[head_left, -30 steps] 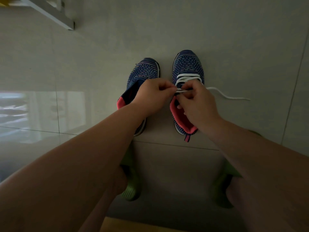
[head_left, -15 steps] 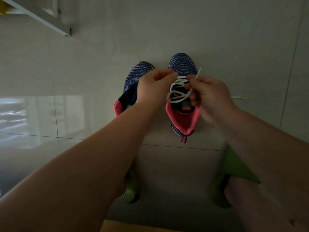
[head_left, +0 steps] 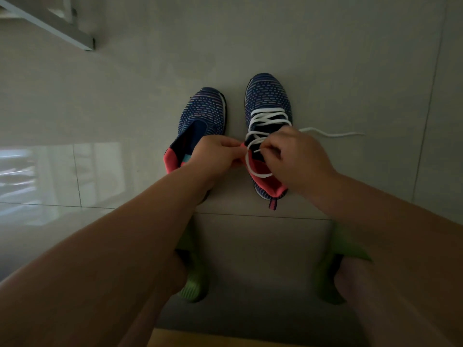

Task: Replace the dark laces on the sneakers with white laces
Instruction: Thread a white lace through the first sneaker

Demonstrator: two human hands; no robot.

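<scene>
— Where are your hands?

— My right hand (head_left: 298, 160), fingers curled, pinches the flat white cotton lace (head_left: 265, 120) over the open collar of the right-hand sneaker, a navy knit shoe with pastel dashes and a coral-pink lining (head_left: 268, 101). My left hand (head_left: 215, 154) pinches the pink edge of that same collar; whether it also holds a lace strand I cannot tell.

— And the lace itself?

— It criss-crosses the upper eyelets of that shoe, hangs in a loose loop across the pink lining between my hands, and one free end trails off to the right along the floor.

— The other shoe?

— The matching navy knit sneaker (head_left: 203, 116) stands just beside it on the left, toe pointing away from me, tongue area open with no lace showing, its heel hidden under my left forearm.

— What are they standing on?

— Glossy pale grey floor tiles (head_left: 325, 58) with thin dark grout lines; a bright window reflection lies on the tile at the left. A light-coloured bar of a frame (head_left: 50, 23) crosses the top left corner. Nearer to me, my feet are in lime-green rubber slippers (head_left: 194, 284), one on each side, and a strip of yellowish wood (head_left: 200, 339) shows at the bottom edge.
</scene>
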